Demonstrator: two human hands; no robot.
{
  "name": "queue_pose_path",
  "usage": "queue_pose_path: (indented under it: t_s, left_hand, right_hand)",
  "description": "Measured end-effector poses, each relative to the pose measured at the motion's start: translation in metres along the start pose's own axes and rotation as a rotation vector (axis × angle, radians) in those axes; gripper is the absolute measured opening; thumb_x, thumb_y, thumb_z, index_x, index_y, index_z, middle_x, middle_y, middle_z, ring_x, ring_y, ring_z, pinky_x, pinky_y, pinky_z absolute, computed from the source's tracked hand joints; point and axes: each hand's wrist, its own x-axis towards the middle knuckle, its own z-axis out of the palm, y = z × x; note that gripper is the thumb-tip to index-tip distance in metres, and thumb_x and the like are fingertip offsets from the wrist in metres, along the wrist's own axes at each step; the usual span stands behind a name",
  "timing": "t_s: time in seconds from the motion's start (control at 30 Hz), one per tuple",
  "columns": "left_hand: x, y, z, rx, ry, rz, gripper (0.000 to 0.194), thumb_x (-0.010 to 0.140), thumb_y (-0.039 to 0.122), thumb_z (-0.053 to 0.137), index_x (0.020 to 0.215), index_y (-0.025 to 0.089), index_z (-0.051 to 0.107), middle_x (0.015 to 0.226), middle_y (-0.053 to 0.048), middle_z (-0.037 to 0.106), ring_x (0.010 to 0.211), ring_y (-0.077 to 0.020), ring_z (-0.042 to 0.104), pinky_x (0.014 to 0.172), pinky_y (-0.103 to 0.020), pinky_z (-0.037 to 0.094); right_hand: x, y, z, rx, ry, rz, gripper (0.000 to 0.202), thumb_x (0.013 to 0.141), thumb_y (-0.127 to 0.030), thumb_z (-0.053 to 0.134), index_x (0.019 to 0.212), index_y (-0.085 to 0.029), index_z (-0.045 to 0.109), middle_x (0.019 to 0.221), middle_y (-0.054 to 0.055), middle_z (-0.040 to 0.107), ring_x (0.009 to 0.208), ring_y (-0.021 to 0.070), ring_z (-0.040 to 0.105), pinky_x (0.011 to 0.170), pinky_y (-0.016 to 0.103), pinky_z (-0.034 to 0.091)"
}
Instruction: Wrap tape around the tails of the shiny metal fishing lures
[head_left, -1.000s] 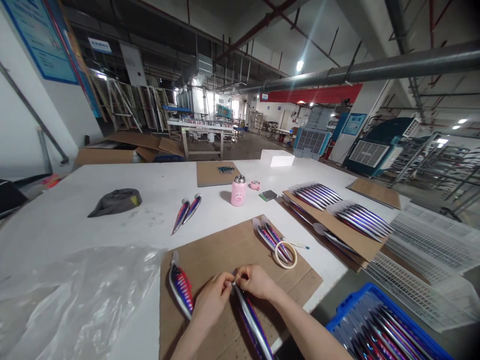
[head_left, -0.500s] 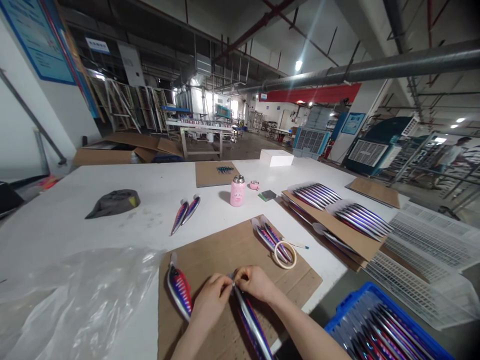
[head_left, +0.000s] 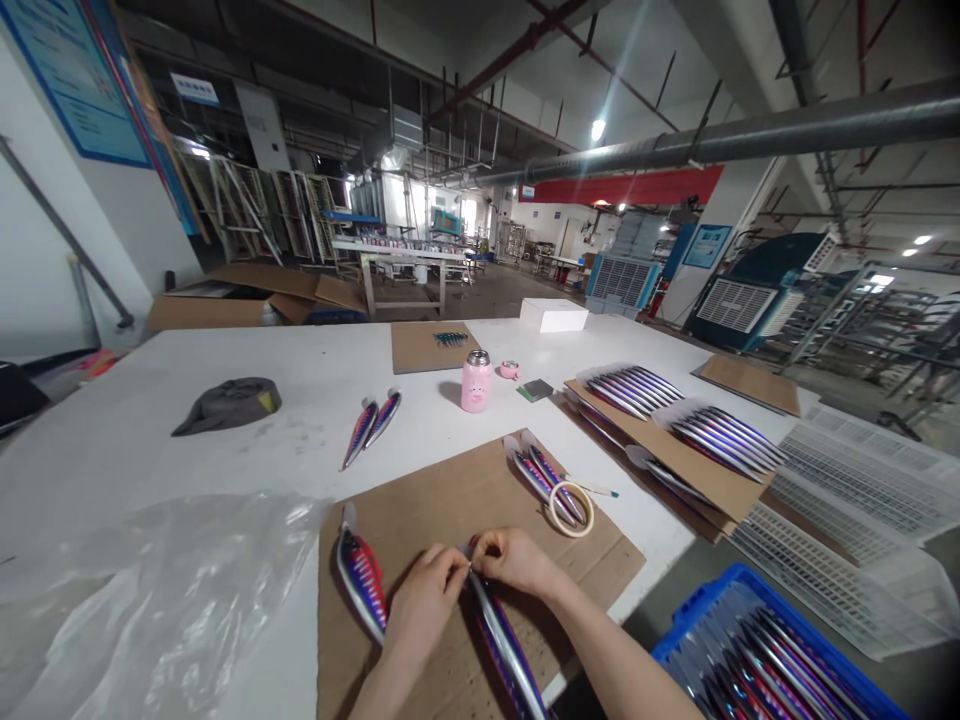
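Note:
A long silver and purple fishing lure (head_left: 504,640) lies on the brown cardboard sheet (head_left: 435,490), its far tip between my hands. My left hand (head_left: 431,595) pinches that tip from the left, fingers closed. From the right, my right hand (head_left: 514,562) pinches at the same tip with thumb and forefinger; a bit of clear plastic shows between them. The fingers hide the finer detail there. Left of my left hand rests a red and purple lure (head_left: 361,580). Two more lures (head_left: 541,475) lie at the sheet's far right, under a cream tape ring (head_left: 570,510).
Two lures (head_left: 373,425), a pink bottle (head_left: 476,382), its cup lid (head_left: 510,370) and a grey cap (head_left: 229,405) stand farther back. Clear plastic (head_left: 150,590) covers the near left. Rows of lures lie on stacked cardboard (head_left: 660,440) at right, above a blue crate (head_left: 675,630) of lures.
Both hands stay at the lure's tip with only tiny finger shifts. The rest has not visibly moved, apart from a slight shift of the view.

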Motion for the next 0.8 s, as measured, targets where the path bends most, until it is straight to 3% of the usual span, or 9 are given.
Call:
queue_pose_path:
  t_s: [0.17, 0.3, 0.53, 0.8]
  left_hand:
    - [-0.002, 0.002, -0.002, 0.018, 0.001, -0.007, 0.018, 0.085, 0.024, 0.04, 0.077, 0.023, 0.056, 0.083, 0.001, 0.057, 0.078, -0.0136, 0.056, 0.07, -0.023, 0.038]
    - [-0.002, 0.003, -0.002, 0.024, -0.004, -0.016, 0.019, 0.086, 0.026, 0.04, 0.076, 0.023, 0.056, 0.084, 0.0, 0.058, 0.079, -0.014, 0.056, 0.07, -0.024, 0.038]
    - [-0.001, 0.005, -0.004, 0.03, -0.016, -0.033, 0.019, 0.086, 0.025, 0.04, 0.077, 0.023, 0.056, 0.085, 0.0, 0.058, 0.081, -0.0139, 0.056, 0.071, -0.024, 0.038]
    - [-0.001, 0.004, -0.005, 0.04, -0.036, -0.062, 0.019, 0.085, 0.023, 0.04, 0.075, 0.022, 0.056, 0.084, 0.0, 0.058, 0.079, -0.0138, 0.057, 0.071, -0.024, 0.038]
  right_hand:
    - [0.003, 0.001, -0.003, 0.02, 0.021, 0.057, 0.019, 0.075, -0.02, 0.047, 0.068, -0.014, 0.064, 0.058, -0.004, 0.057, 0.052, 0.008, 0.048, 0.051, 0.015, 0.037]
    - [0.008, 0.001, -0.001, 0.001, 0.019, 0.067, 0.019, 0.066, -0.01, 0.049, 0.069, -0.015, 0.067, 0.063, -0.003, 0.062, 0.058, 0.0089, 0.051, 0.057, 0.016, 0.038]
    - [0.011, 0.001, -0.004, -0.034, -0.079, 0.092, 0.017, 0.065, -0.017, 0.055, 0.071, -0.015, 0.071, 0.063, -0.002, 0.066, 0.055, 0.0094, 0.053, 0.054, 0.016, 0.039]
    - [0.013, -0.008, 0.001, -0.245, -0.016, 0.073, 0.017, 0.064, -0.016, 0.054, 0.066, -0.018, 0.071, 0.057, -0.001, 0.065, 0.052, 0.0122, 0.055, 0.051, 0.019, 0.036]
